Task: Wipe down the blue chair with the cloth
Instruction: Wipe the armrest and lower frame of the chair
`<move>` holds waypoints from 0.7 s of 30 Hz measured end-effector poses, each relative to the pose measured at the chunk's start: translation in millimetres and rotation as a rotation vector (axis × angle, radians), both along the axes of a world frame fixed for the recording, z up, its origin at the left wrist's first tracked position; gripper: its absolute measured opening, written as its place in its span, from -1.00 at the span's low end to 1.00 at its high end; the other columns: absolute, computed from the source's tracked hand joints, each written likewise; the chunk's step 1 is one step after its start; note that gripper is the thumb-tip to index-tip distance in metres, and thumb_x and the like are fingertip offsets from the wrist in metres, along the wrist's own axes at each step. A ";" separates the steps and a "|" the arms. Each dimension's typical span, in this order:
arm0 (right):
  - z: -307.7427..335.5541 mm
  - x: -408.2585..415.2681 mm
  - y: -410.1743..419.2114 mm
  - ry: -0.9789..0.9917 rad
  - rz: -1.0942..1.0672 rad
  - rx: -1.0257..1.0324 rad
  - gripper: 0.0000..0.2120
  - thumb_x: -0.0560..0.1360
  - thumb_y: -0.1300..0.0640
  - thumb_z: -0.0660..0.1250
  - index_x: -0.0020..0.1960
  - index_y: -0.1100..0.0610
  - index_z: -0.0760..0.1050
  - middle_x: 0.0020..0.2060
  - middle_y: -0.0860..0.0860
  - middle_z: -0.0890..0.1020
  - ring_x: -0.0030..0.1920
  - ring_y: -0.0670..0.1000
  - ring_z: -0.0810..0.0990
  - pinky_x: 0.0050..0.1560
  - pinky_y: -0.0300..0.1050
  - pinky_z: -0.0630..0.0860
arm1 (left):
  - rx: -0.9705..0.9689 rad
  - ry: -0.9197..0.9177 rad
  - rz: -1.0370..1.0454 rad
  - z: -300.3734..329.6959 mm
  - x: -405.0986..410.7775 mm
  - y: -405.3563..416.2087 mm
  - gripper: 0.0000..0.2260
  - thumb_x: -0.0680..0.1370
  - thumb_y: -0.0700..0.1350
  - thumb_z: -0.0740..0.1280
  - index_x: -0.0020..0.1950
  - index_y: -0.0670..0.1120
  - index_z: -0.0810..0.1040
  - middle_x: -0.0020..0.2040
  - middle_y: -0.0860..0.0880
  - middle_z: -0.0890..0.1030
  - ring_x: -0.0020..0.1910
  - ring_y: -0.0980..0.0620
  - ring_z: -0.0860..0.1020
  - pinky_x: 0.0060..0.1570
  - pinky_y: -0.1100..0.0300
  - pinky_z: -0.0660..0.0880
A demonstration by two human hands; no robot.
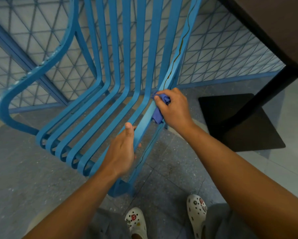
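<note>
The blue chair (100, 104) is made of long curved slats and fills the middle of the head view. My right hand (175, 109) grips a crumpled dark blue cloth (157, 114) and presses it on the rightmost slat, near the bend between seat and back. My left hand (123, 152) holds that same slat lower down, thumb on top and fingers curled under its edge. A thin dark streak runs up the right edge of the backrest above the cloth.
A blue mesh fence (222, 54) stands right behind the chair. A dark table (272, 25) is at the upper right, its black post and square base (239, 125) on the speckled floor beside the chair. My white clogs (196, 214) show at the bottom.
</note>
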State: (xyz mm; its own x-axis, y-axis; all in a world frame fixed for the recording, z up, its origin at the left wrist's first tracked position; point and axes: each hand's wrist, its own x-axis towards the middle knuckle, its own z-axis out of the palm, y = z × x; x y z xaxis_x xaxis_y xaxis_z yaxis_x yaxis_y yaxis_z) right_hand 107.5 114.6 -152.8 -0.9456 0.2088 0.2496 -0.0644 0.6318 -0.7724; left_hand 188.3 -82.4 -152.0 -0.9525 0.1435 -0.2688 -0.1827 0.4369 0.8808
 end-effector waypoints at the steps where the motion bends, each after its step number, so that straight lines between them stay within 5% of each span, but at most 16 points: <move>1: 1.2 -2.7 2.4 -0.005 -0.003 -0.004 -0.87 0.58 0.03 0.40 0.09 -0.01 0.69 -0.08 0.07 0.57 -0.07 -0.01 0.54 -0.03 0.00 0.51 | -0.005 -0.001 -0.003 0.0 0.5 0.4 -0.05 0.33 0.67 -0.24 0.48 0.20 0.41 0.14 0.07 0.66 -0.20 0.32 0.62 -0.34 0.34 0.51; 3: -0.1 4.8 1.3 -0.017 0.015 0.003 -0.86 0.59 0.04 0.40 0.11 -0.02 0.68 -0.08 0.05 0.56 -0.07 -0.01 0.53 -0.03 -0.02 0.51 | -0.011 0.005 0.006 -0.3 0.9 0.2 -0.07 0.34 0.67 -0.24 0.46 0.21 0.42 0.18 0.09 0.66 -0.11 0.26 0.64 -0.14 0.18 0.60; 6: -5.3 38.1 -12.9 -0.011 0.128 0.030 -0.83 0.59 0.01 0.40 0.14 -0.01 0.67 -0.08 0.01 0.53 -0.07 -0.01 0.53 -0.06 -0.05 0.50 | 0.007 0.034 0.013 3.7 1.4 2.0 -0.34 0.38 0.64 -0.22 0.24 0.48 0.46 -0.04 0.31 0.66 -0.23 0.31 0.61 -0.27 0.27 0.50; 10: 2.9 42.9 -21.5 -0.037 0.247 0.160 -0.85 0.60 -0.05 0.37 0.10 -0.06 0.67 -0.11 -0.01 0.51 -0.09 0.04 0.55 -0.12 0.01 0.51 | -0.020 0.063 0.002 5.3 1.4 2.3 -0.56 0.40 0.63 -0.22 -0.02 0.70 0.40 -0.09 0.21 0.67 -0.23 0.20 0.61 -0.22 0.18 0.50; 13: 5.9 34.1 -15.1 -0.020 0.262 0.193 -0.84 0.59 -0.06 0.38 0.10 -0.06 0.68 -0.12 0.00 0.51 -0.08 0.05 0.55 -0.11 0.02 0.52 | -0.020 0.043 -0.018 6.1 0.0 2.3 -0.49 0.41 0.63 -0.19 0.13 0.62 0.43 0.07 0.17 0.67 -0.09 0.15 0.65 -0.19 0.14 0.58; 15: 4.0 24.7 -5.2 -0.006 0.224 0.181 -0.83 0.59 -0.04 0.38 0.12 -0.04 0.68 -0.10 0.01 0.53 -0.05 0.06 0.57 -0.08 0.03 0.53 | -0.035 -0.001 -0.060 7.2 -1.8 2.4 -0.52 0.40 0.62 -0.16 0.06 0.58 0.45 -0.04 0.23 0.65 -0.24 0.22 0.63 -0.33 0.24 0.52; 21: 7.2 -11.1 24.1 -0.018 0.078 0.160 -0.81 0.59 -0.07 0.38 0.13 -0.05 0.68 -0.08 0.02 0.57 -0.03 0.04 0.57 -0.05 -0.04 0.50 | -0.159 -0.074 -0.144 7.3 -31.8 14.9 -0.31 0.61 0.37 -0.13 0.37 -0.05 0.50 -0.18 0.13 0.67 -0.43 0.16 0.58 -0.40 0.27 0.45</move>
